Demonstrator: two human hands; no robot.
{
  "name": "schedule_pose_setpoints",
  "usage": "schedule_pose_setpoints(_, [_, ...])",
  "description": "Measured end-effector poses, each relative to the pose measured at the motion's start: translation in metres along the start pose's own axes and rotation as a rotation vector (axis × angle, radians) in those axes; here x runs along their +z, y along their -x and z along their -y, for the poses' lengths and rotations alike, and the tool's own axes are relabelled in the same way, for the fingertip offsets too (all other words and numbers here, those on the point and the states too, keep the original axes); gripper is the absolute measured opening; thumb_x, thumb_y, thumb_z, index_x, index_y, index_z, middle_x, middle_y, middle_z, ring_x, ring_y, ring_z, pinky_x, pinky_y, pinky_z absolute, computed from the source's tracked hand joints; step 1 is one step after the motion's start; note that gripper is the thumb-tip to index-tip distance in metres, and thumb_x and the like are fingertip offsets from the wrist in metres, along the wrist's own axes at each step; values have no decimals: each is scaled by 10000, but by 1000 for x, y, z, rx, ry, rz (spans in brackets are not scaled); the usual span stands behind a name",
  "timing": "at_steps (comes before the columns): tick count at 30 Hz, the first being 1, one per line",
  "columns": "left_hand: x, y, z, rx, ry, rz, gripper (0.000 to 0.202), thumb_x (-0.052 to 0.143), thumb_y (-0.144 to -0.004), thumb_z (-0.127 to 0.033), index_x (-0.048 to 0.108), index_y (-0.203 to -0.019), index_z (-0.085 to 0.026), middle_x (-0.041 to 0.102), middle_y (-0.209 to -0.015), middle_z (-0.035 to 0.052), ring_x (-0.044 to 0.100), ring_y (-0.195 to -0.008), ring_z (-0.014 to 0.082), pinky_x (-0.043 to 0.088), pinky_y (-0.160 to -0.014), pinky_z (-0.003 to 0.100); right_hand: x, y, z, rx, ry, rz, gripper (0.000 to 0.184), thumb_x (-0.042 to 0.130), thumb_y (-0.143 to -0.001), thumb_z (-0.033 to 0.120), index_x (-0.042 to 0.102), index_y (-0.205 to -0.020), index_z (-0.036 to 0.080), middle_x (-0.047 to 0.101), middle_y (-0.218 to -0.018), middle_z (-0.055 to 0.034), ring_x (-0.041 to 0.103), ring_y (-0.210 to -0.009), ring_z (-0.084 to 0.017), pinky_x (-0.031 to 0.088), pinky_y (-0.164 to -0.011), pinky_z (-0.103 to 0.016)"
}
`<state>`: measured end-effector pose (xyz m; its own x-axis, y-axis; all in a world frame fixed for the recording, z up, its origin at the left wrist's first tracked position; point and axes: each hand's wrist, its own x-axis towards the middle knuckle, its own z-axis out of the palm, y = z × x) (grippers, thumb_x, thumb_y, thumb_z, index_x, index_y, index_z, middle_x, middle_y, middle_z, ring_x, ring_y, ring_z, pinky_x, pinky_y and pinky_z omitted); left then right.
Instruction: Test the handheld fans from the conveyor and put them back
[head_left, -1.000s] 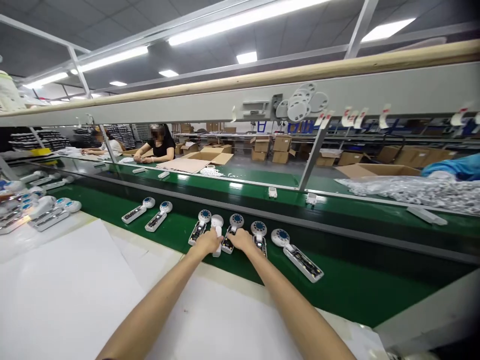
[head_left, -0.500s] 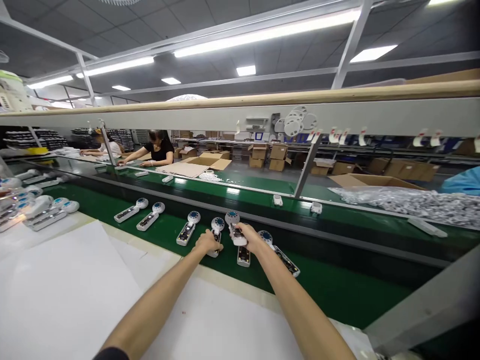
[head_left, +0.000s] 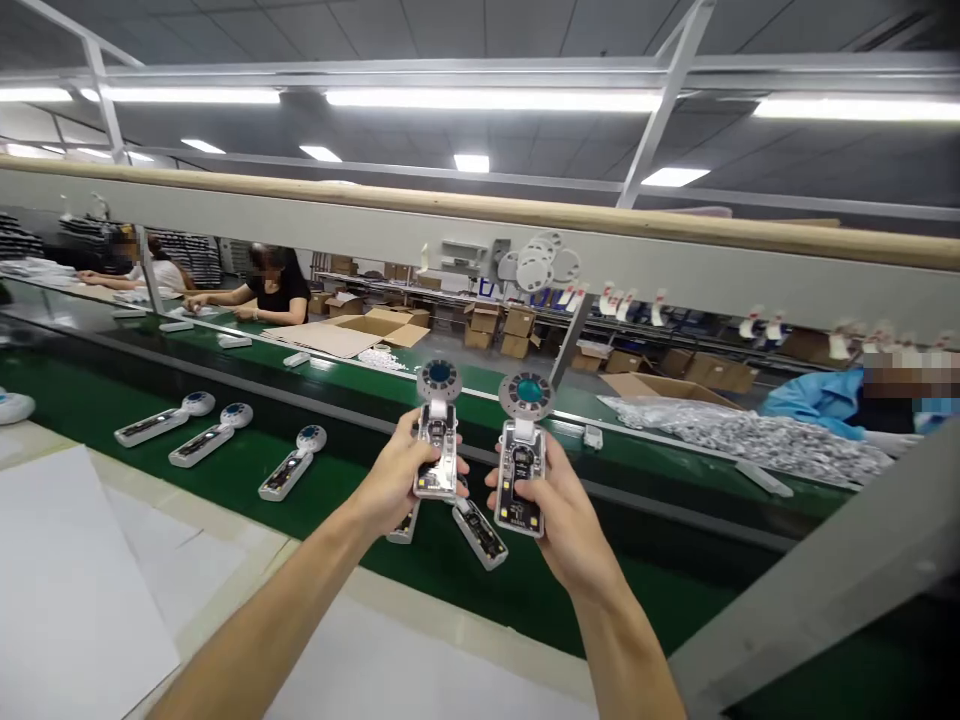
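My left hand [head_left: 390, 478] is closed around a white handheld device with a round head [head_left: 439, 381], a dark blue centre and an exposed circuit board in its handle. A matching handheld device with a teal centre [head_left: 529, 391] is gripped in my right hand [head_left: 568, 515], thumb on its board. Both are held upright side by side above the green conveyor belt [head_left: 360, 530]. Below them on the belt lie one tilted device [head_left: 480, 534] and another, mostly hidden behind my left hand. Further left, three more devices, among them the nearest one [head_left: 286, 474], rest on the belt.
White sheets [head_left: 67, 580] cover the worktop in front of me. A grey post [head_left: 817, 570] slants up at the right. Across the line are a bag of small white parts [head_left: 742, 440], cardboard boxes [head_left: 484, 318] and co-workers, one in a black top [head_left: 289, 290].
Both hands have lifted their devices off the belt area and brought them up closer to the camera, heads upward. The view has turned right, bringing a person in blue further into sight.
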<state>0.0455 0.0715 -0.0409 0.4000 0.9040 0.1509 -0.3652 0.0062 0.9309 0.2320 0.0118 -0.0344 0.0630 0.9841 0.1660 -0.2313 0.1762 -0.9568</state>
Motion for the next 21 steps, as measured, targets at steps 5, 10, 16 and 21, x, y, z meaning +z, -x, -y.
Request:
schedule_pose_setpoints(5, [30, 32, -15, 233, 95, 168, 590, 634, -890, -251, 281, -1361, -282, 694, -1025, 71, 726, -688, 218, 591, -614, 350, -9, 13, 8, -97, 66, 31, 723, 602, -825, 196, 312, -1480, 287, 710, -983, -20, 713, -755, -185, 589, -692, -333])
schedule_pose_setpoints(10, [30, 37, -6, 233, 84, 224, 653, 640, -909, -251, 250, -1429, -310, 655, -1183, 107, 726, -750, 213, 617, -675, 395, -8, 19, 9, -180, 45, 104, 665, 566, -863, 152, 327, -1466, 298, 718, -1024, -26, 715, -848, -183, 600, -769, -347])
schedule_pose_setpoints(16, [26, 26, 0, 210, 78, 191, 620, 654, -889, -231, 306, -1397, -306, 608, -1277, 114, 719, -749, 190, 628, -658, 373, -1, 19, 11, -208, 15, 95, 673, 590, -825, 139, 345, -1437, 278, 724, -963, -24, 703, -749, -177, 603, -663, -324])
schedule_pose_setpoints(21, [21, 22, 1, 228, 52, 229, 593, 621, -905, -200, 313, -1396, -329, 592, -1276, 89, 717, -755, 186, 630, -627, 362, 0, 17, 10, -240, 20, 5, 707, 623, -761, 155, 366, -1407, 283, 714, -939, -13, 716, -815, -207, 600, -622, -315])
